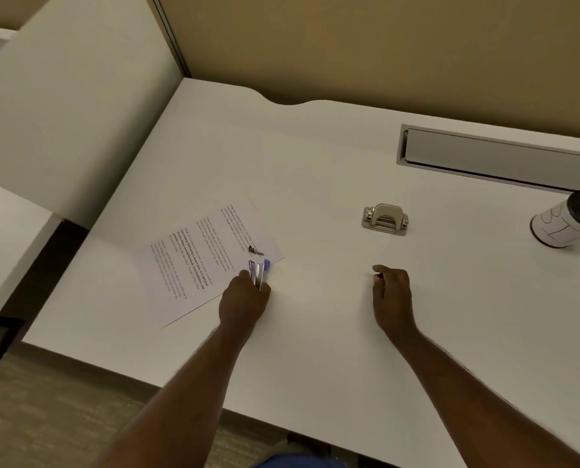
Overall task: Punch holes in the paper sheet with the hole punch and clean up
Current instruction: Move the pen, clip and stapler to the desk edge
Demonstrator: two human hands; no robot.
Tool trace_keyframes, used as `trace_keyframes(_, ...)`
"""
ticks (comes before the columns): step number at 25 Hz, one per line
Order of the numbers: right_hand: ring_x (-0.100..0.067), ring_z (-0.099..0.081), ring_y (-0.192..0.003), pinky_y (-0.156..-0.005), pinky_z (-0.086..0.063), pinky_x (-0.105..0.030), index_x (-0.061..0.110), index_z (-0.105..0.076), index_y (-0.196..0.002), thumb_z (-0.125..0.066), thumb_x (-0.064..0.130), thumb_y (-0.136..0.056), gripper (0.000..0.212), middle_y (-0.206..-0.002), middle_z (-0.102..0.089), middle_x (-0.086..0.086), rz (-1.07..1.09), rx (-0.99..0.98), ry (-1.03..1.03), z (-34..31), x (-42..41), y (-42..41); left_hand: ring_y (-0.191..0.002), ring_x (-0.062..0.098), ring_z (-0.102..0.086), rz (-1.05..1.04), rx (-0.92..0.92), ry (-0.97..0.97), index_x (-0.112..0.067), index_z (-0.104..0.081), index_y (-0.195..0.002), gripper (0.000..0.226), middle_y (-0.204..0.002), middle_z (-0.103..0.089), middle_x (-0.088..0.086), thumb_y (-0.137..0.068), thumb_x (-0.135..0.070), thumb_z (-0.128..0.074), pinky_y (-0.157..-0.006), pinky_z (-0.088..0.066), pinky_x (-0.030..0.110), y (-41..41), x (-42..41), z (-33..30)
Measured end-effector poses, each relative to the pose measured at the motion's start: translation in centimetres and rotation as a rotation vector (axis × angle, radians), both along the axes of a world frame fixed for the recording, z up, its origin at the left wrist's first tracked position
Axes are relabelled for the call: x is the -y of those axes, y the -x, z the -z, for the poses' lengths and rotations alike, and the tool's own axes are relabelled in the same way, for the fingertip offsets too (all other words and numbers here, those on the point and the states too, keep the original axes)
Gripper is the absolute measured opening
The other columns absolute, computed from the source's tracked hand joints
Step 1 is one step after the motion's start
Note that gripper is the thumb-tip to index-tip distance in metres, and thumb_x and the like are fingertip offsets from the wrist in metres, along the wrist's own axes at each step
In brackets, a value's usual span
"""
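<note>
Paper (211, 261), a printed sheet lying flat and askew on the white desk (315, 332), sits just ahead of and to the left of the left hand (244, 300), whose knuckles overlap the sheet's near right edge. That hand is curled into a fist around a few thin pens (258, 273), at least two with blue caps, their tips sticking forward over the sheet's corner. A small dark object (255, 250), too blurred to name, lies on the sheet just beyond the pen tips. The right hand (392, 292) rests on the desk well to the right of the left one, clear of the sheet, its fingers loosely bent; something small and dark may be pinched at its fingertips, though the view is too soft to be sure. The hole punch (384, 219), beige with metal ends, stands on the desk beyond the right hand, apart from it and untouched. Farther to the right of that hand, near the frame's edge, stands a white cup (565, 224) with a dark lid, and behind it a long grey slot (498, 157) is set into the desk.
</note>
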State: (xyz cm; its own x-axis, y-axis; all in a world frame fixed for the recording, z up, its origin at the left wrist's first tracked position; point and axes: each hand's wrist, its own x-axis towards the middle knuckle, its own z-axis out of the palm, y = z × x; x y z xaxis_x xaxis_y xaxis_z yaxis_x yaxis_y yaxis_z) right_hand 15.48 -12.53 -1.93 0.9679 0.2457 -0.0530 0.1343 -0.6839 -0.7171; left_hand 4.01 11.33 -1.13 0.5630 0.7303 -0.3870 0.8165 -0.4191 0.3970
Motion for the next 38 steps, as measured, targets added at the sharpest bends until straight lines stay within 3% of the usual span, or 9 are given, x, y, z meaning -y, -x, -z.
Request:
trace_keyframes(4, -0.025, -0.058, -0.1, -0.087, -0.036, -0.015, 0.001, -0.066, -0.106, -0.053, 0.002, -0.091, 0.02, -0.11, -0.059, -0.021, -0.099, -0.077, -0.05, -0.8, -4.2, -0.4, -0.068, 0.024, -0.057, -0.033, 0.13, 0.134, -0.008, -0.048, -0.085, 0.021, -0.077, -0.061, 0.009, -0.09, -0.027, -0.054, -0.061, -0.041, 0.032, 1.9, 0.7, -0.3)
trace_keyframes(7, -0.022, -0.058, -0.106, -0.09, -0.041, -0.021, 0.002, -0.069, -0.099, -0.057, -0.001, -0.086, 0.018, -0.115, -0.059, -0.017, -0.296, -0.086, -0.028, -1.1, -8.8, -0.6, -0.052, 0.013, -0.058, -0.25, 0.312, 0.522, -0.012, -0.05, -0.081, 0.026, -0.068, -0.063, 0.002, -0.089, -0.035, -0.059, -0.055, -0.048, 0.03, 4.6, 1.3, -0.8)
trace_keyframes(11, -0.03, -0.065, -0.093, -0.084, -0.051, -0.033, -0.002, -0.072, -0.084, -0.058, -0.011, -0.08, 0.017, -0.094, -0.07, -0.018, -0.599, -0.012, 0.015, -1.6, -15.2, -0.6, -0.062, 0.015, -0.061, -0.272, 0.466, 0.858, -0.013, -0.052, -0.086, 0.027, -0.073, -0.066, 0.003, -0.091, -0.038, -0.059, -0.06, -0.051, 0.025, 8.3, 1.3, -1.2)
trace_keyframes(16, -0.024, -0.058, -0.09, -0.071, -0.043, -0.029, 0.009, -0.058, -0.093, -0.049, 0.007, -0.088, 0.011, -0.099, -0.06, -0.007, -0.631, -0.068, 0.247, -1.3, -21.2, -0.4, -0.067, 0.02, -0.066, -0.307, 0.478, 0.82, -0.007, -0.054, -0.094, 0.03, -0.076, -0.067, 0.007, -0.092, -0.037, -0.059, -0.067, -0.055, 0.029, 10.7, 1.6, -1.9)
trace_keyframes(20, -0.021, -0.061, -0.08, -0.064, -0.039, -0.028, 0.023, -0.049, -0.066, -0.04, 0.041, -0.083, 0.026, -0.073, -0.058, 0.006, -0.641, -0.005, 0.349, -0.8, -22.3, 0.2, -0.069, 0.02, -0.068, -0.29, 0.445, 0.782, -0.005, -0.053, -0.096, 0.033, -0.078, -0.068, 0.008, -0.092, -0.038, -0.057, -0.067, -0.056, 0.029, 11.5, 1.6, -2.3)
trace_keyframes(24, -0.02, -0.045, -0.077, -0.071, -0.031, -0.029, 0.022, -0.038, -0.07, -0.038, 0.029, -0.086, 0.018, -0.084, -0.05, 0.002, -0.597, -0.067, 0.255, -1.3, -22.3, 0.5, -0.069, 0.021, -0.069, -0.254, 0.423, 0.75, -0.007, -0.054, -0.094, 0.032, -0.079, -0.069, 0.009, -0.091, -0.039, -0.057, -0.066, -0.055, 0.027, 11.0, 2.1, -2.3)
trace_keyframes(27, -0.022, -0.051, -0.078, -0.063, -0.038, -0.033, 0.018, -0.043, -0.074, -0.04, 0.018, -0.09, 0.016, -0.083, -0.053, -0.004, -0.514, -0.069, 0.192, -2.4, -19.1, 0.3, -0.065, 0.02, -0.068, -0.242, 0.41, 0.753, -0.005, -0.055, -0.092, 0.035, -0.077, -0.068, 0.01, -0.089, -0.04, -0.058, -0.064, -0.055, 0.029, 9.8, 2.7, -1.9)
trace_keyframes(29, -0.024, -0.057, -0.085, -0.071, -0.044, -0.033, 0.007, -0.054, -0.081, -0.046, 0.011, -0.092, 0.014, -0.09, -0.059, -0.012, -0.406, -0.138, 0.111, -3.0, -13.9, -0.1, -0.063, 0.019, -0.067, -0.203, 0.394, 0.772, -0.006, -0.057, -0.091, 0.036, -0.076, -0.069, 0.01, -0.088, -0.041, -0.058, -0.063, -0.055, 0.031, 8.3, 3.6, -1.8)
trace_keyframes(38, -0.023, -0.058, -0.084, -0.069, -0.037, -0.022, 0.0, -0.062, -0.078, -0.06, 0.012, -0.089, 0.016, -0.091, -0.06, -0.01, 0.436, -0.221, 0.094, -3.7, 22.3, -2.5, -0.067, 0.034, -0.059, 0.049, 0.179, 0.83, -0.003, -0.055, -0.088, 0.015, -0.085, -0.065, 0.027, -0.095, -0.017, -0.054, -0.06, -0.04, 0.034, -0.6, 15.7, -2.6)
